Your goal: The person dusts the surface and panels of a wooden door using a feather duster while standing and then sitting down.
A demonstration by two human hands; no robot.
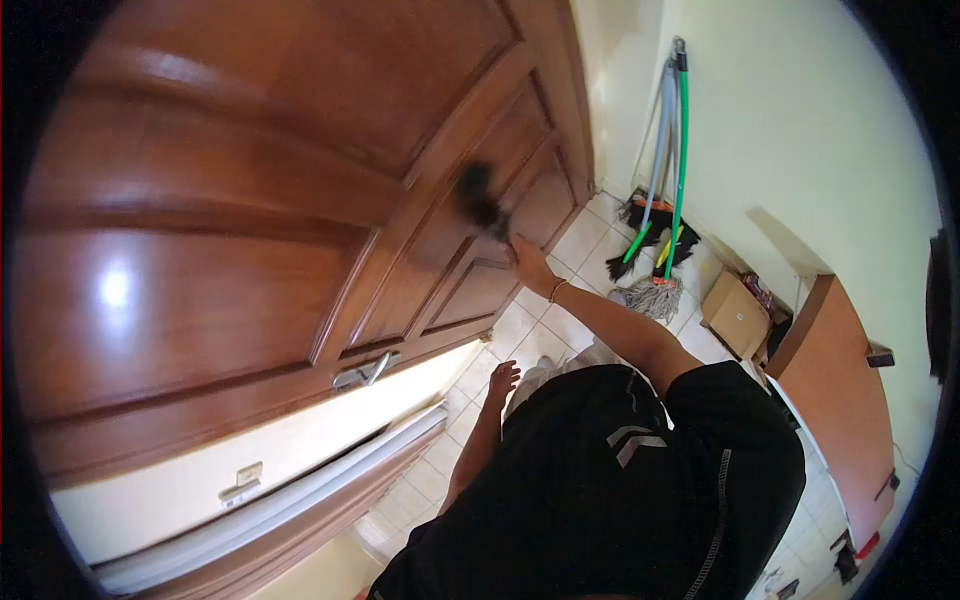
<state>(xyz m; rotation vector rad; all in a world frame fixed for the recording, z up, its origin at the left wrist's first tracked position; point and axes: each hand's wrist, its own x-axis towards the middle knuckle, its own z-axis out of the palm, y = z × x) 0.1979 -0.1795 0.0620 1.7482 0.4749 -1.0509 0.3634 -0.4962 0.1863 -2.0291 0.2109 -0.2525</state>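
Head camera: the right hand [530, 268] grips a blurred black, brush-like duster [481, 208] before a brown panelled wooden door [290, 210], where light, even strokes seem best, while the left hand [504, 378] hangs half-curled, seemingly empty.

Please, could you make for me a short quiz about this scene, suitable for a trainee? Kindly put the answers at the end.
1. Which hand holds the dark, blurred brush-like thing in front of the wooden door?
2. True or false: the left hand is apart from the metal door handle.
3. Fill in: the stringy mop head rests on the ____ floor.

Key:
1. The right hand.
2. True.
3. Tiled.
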